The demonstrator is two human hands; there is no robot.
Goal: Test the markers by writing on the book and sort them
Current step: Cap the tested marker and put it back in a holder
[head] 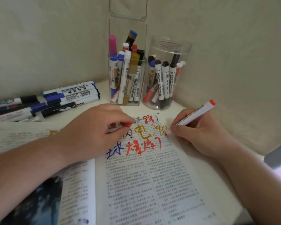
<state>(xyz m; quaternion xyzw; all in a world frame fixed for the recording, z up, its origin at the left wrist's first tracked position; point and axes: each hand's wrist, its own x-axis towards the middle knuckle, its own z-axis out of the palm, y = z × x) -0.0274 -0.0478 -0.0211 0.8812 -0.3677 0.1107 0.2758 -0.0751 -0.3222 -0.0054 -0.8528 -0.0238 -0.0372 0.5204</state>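
The open book (152, 184) lies under both forearms, its printed page scrawled with red, blue and gold characters just below the fingertips. The right hand (201, 135) grips a red marker (196, 114) between thumb and curled fingers, its tip touching the page. The left hand (94, 132) pinches the red cap (127, 124) at its fingertips. Beyond the fingers stand a square holder (141, 30) and a round jar (169, 44), both holding markers. Loose markers (55, 101) lie beyond the left wrist.

Bare hands, left (94, 132) and right (199, 135), on bare forearms (31, 172) (uncovered throughout).
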